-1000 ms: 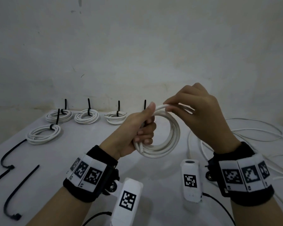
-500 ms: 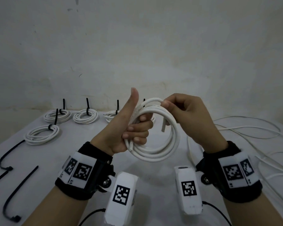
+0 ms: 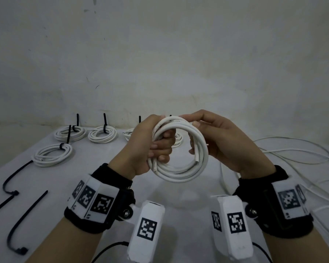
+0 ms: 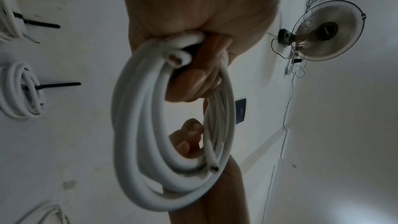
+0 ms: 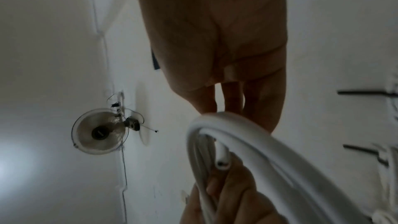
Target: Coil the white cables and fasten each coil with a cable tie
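Note:
A white cable coil (image 3: 179, 173) of several loops hangs upright above the table, between both hands. My left hand (image 3: 160, 147) grips its left side, fingers wrapped through the loop and thumb folded over the top. My right hand (image 3: 193, 137) holds the upper right side, thumb on top and fingers curled inside the ring. One cut cable end (image 3: 197, 159) sticks down inside the loop. In the left wrist view the coil (image 4: 137, 125) fills the middle. The right wrist view shows the coil (image 5: 258, 142) below my fingers. No tie is on this coil.
Several tied coils lie at the back left, such as one (image 3: 52, 154) and another (image 3: 102, 133), each with a black tie. Loose black cable ties (image 3: 27, 215) lie at the left edge. Uncoiled white cables (image 3: 292, 154) sprawl on the right of the table (image 3: 179, 202).
My left thumb, raised half a second ago, has folded down onto the coil. My right hand has slid from the coil's top to its right side.

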### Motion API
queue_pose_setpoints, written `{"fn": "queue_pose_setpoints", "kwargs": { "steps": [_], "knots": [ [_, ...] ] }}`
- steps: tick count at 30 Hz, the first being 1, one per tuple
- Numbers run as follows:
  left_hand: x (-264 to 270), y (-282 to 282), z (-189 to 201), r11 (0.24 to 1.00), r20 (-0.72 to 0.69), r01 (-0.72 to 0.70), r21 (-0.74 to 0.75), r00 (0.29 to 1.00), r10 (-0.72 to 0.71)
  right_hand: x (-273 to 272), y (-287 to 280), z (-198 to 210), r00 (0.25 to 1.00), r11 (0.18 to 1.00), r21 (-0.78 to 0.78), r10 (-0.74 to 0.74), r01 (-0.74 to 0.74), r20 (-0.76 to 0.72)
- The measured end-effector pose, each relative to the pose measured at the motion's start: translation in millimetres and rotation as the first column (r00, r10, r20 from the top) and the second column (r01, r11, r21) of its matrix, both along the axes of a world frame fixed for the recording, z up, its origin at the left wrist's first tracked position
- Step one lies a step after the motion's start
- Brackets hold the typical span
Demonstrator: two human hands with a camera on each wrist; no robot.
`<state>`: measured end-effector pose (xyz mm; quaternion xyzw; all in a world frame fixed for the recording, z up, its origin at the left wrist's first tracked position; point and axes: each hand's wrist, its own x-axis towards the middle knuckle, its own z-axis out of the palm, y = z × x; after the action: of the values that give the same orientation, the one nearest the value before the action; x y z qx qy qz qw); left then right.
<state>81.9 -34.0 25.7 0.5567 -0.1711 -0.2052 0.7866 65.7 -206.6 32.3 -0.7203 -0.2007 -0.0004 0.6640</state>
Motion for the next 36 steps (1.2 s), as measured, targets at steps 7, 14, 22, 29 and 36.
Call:
{"fn": "queue_pose_setpoints", "kwargs": {
  "steps": [7,14,22,29,36],
  "knots": [
    [-1.1,-1.8,0.2,0.996,0.032,-0.082,0.023,0.996,0.081,-2.3,7.5,-2.7,0.917,0.958,-0.153,-0.173,0.24,0.359],
    [0.1,2.3,2.6,0.998,0.015,-0.053,0.045,0.999,0.052,1.5,12.2,-8.0,0.871,0.936,-0.158,-0.218,0.314,0.44],
    [-1.4,4.5,5.8,0.994,0.068,-0.1,0.051,0.993,0.097,0.9,21.6,-8.8,0.941,0.986,0.032,-0.167,0.165,0.293],
    [-4.8,13.1,14.0,0.994,0.232,-0.102,-0.029,0.967,0.106,5.5,32.9,0.0,0.972,0.952,0.298,-0.128,0.065,0.197],
    [3.9,21.1,7.2,0.961,0.339,-0.277,-0.017,0.902,0.266,18.8,50.7,-6.8,0.99,0.895,0.425,-0.139,0.138,-0.028]
  ]
}}
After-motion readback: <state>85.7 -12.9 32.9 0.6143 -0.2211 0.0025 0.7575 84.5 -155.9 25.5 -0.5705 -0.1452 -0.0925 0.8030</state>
